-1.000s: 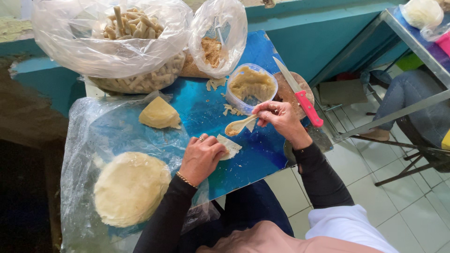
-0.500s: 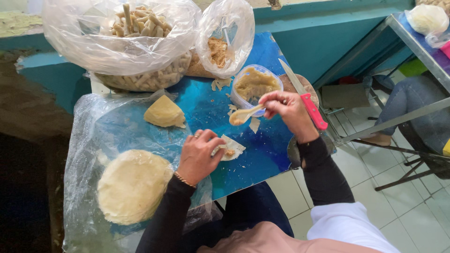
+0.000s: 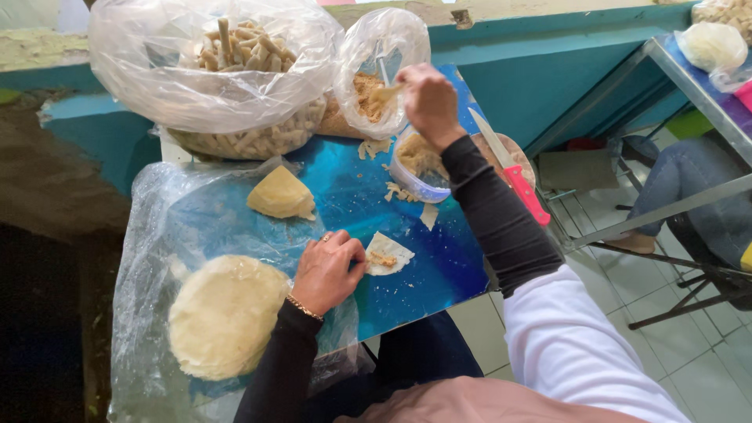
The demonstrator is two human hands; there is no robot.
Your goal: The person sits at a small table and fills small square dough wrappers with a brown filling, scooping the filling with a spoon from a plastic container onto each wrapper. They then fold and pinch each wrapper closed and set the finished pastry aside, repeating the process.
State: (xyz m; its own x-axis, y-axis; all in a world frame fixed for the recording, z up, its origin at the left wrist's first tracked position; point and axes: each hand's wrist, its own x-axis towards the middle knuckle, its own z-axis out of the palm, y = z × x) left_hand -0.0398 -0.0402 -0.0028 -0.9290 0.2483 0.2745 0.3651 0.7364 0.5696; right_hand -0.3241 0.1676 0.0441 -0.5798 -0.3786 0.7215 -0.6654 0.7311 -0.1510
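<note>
pale dough wrapper (image 3: pixel 389 254) with filling lies at the fingertips of the left hand (image 3: pixel 327 270), pressed down; right hand (image 3: pixel 427 100) grips a spoon (image 3: pixel 385 92) inside the filling bag (image 3: pixel 376 70), above the tub (image 3: pixel 419 164).

Part of the small bowl (image 3: pixel 415 168) is covered by the right forearm. Behind the bowl, the spoon (image 3: pixel 385 93) is hidden at its handle inside the right hand (image 3: pixel 427 98), and its load is too small to be told. Right of the bowl, a seated person's leg (image 3: pixel 689 176) is cut off by the edge.
</note>
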